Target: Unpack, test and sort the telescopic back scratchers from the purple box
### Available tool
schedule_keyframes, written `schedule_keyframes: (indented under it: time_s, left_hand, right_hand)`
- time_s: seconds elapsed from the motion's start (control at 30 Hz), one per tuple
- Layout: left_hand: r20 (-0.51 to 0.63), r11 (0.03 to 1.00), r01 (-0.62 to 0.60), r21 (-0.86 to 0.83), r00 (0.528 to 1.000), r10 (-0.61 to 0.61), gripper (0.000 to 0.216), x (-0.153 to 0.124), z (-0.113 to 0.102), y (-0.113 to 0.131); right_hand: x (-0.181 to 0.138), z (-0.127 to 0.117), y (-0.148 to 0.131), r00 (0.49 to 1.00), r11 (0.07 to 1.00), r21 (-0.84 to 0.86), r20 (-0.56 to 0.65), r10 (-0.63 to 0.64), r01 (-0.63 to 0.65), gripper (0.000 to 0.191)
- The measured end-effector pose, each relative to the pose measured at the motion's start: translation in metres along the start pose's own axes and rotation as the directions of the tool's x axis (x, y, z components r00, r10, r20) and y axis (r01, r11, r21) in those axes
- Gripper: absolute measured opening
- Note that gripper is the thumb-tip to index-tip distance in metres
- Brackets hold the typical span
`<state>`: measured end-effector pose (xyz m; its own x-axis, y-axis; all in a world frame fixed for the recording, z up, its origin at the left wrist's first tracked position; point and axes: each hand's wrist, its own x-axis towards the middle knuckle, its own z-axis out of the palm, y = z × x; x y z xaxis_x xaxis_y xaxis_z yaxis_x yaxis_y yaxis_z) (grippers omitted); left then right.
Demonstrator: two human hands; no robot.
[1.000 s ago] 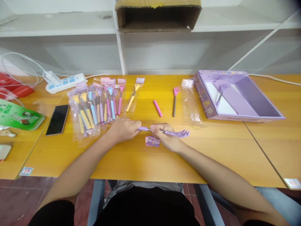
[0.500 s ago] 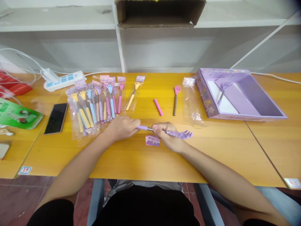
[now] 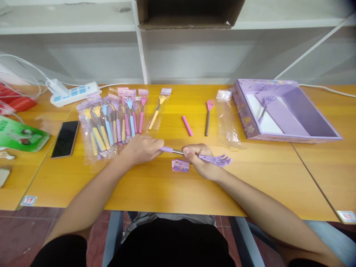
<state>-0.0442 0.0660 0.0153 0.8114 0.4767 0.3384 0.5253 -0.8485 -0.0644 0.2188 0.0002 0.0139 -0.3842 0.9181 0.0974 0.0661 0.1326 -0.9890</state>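
Both hands hold one purple back scratcher (image 3: 215, 160) just above the yellow table (image 3: 278, 178). My left hand (image 3: 143, 148) is closed round its purple handle. My right hand (image 3: 201, 161) is closed round the metal shaft near the claw head, which points right. A stretch of bare metal shaft shows between the two hands. A small pink label card (image 3: 180, 165) lies on the table below the shaft.
Several bagged scratchers (image 3: 111, 124) lie at the left, with a phone (image 3: 65, 139) and a power strip (image 3: 73, 94). A loose pink handle (image 3: 187, 126), a pink scratcher (image 3: 208, 116) and an empty bag (image 3: 228, 118) lie behind. A purple box (image 3: 283, 111) holds a scratcher.
My right hand has moved a little to the right with the claw head, and more metal shaft shows between my hands.
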Motion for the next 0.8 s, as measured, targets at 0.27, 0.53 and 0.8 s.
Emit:
schedule_keyframes:
  time_s: [0.27, 0.53, 0.8]
  left_hand:
    - [-0.138, 0.994, -0.017, 0.107, 0.990, 0.032, 0.036, 0.006, 0.005, 0.007]
    - [-0.177, 0.982, -0.033, 0.186, 0.982, 0.067, 0.031, 0.015, 0.004, 0.041]
    - [-0.158, 0.986, 0.045, 0.158, 0.987, -0.019, 0.034, 0.007, 0.012, 0.047]
  right_hand:
    - [-0.002, 0.014, 0.021, 0.991, 0.986, 0.163, -0.117, 0.061, -0.041, 0.071]
    - [0.003, 0.040, 0.030, 0.984, 0.951, 0.258, -0.012, 0.179, -0.170, 0.070]
    - [0.000, 0.040, 0.027, 0.983, 0.958, 0.224, 0.038, 0.178, -0.182, 0.072]
